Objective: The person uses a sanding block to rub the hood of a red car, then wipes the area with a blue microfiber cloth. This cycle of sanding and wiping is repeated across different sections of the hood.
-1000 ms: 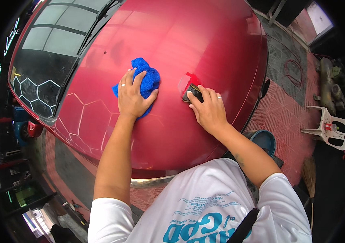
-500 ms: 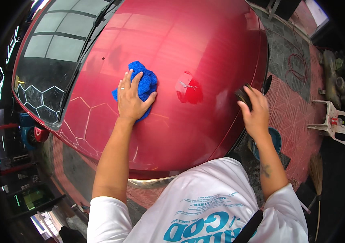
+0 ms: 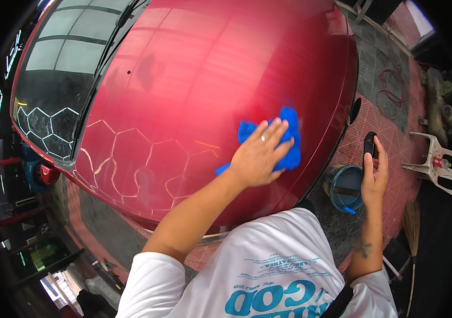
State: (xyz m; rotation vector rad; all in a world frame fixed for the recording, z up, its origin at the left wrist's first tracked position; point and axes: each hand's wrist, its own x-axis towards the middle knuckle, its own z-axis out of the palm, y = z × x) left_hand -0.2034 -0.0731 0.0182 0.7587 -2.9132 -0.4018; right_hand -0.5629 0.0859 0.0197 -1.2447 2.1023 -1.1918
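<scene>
Inside garage, leaning over shiny red car hood (image 3: 183, 106) w/ ceiling panels & hex lights mirrored in paint. Got blue cloth (image 3: 290, 153) on hood, toward front end, directly under L hand (image 3: 260, 156). Covering cloth w/ L hand laid nearly flat, w/ fingers extended & a bit apart, resting over it from above rather than gripping round it. Bunched & rumpled, poking out past L fingertips, past thumb on R side, plus small bit showing L of wrist. Wearing ring on one L finger.

Holding small black block (image 3: 369, 143) in R hand (image 3: 375, 177), out to R of cloth, past hood's edge, not touching car. Pinching block btwn R thumb & fingers, nearly closed.

Just L of R hand: blue bucket (image 3: 349, 177) on floor, w/ dark item inside & bright blue piece at rim. Farther out, R of R hand: white plastic chair (image 3: 428, 151) w/ small red item on it. Below chair, R of R forearm: broom (image 3: 411, 222) w/ bristles toward chair. Above R hand, beyond block: reddish hose (image 3: 390, 87) lying on red & grey floor tiles (image 3: 374, 119). Nr hose, farther R: greyish machine (image 3: 440, 103), kind unclear.

Well L of L hand: dark windshield (image 3: 56, 79), also reflecting hex lights. Below both hands: white shirt (image 3: 273, 254) w/ blue print.
</scene>
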